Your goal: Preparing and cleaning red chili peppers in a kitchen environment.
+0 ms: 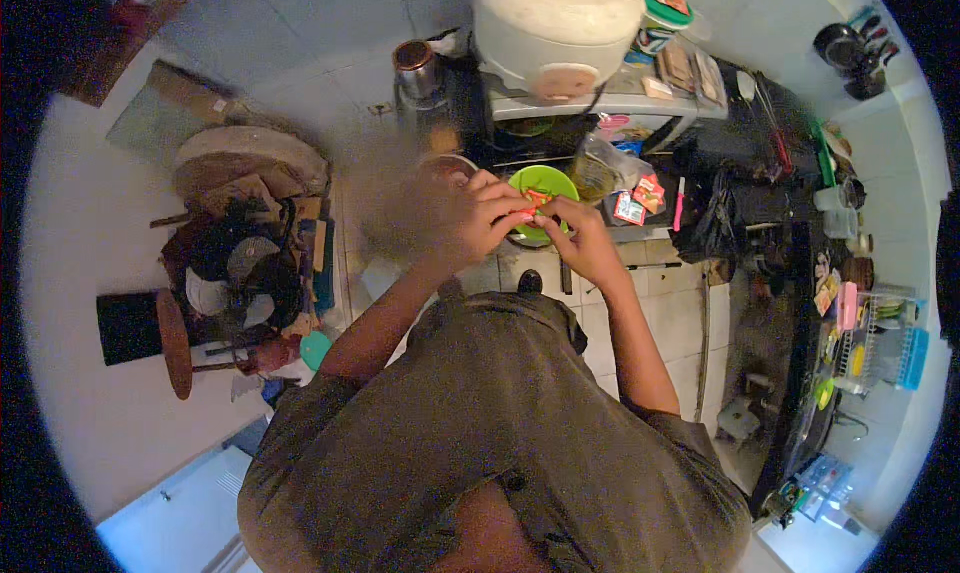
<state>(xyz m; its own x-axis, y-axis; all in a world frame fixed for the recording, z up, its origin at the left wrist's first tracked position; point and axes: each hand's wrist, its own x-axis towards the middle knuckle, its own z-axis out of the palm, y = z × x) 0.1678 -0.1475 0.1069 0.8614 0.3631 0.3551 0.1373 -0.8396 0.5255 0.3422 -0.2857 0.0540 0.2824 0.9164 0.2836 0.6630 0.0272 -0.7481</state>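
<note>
A lime-green bowl stands before me near the counter's front edge, with small red, orange and green pieces in it. Over its left side, my left hand has thumb and fingertips close together on a small reddish piece. My right hand comes over the bowl's right side, its fingertips pinched and meeting those of the left. What lies between the right fingertips is too small to make out. Right of the bowl are a clear plastic bag and red-and-white packets. Further right lies a pink-handled knife.
A white rice cooker stands behind the bowl on a grey appliance. At the back left is a metal container. Another round vessel sits beside my left hand. A black plastic bag hangs at right, near a dish rack.
</note>
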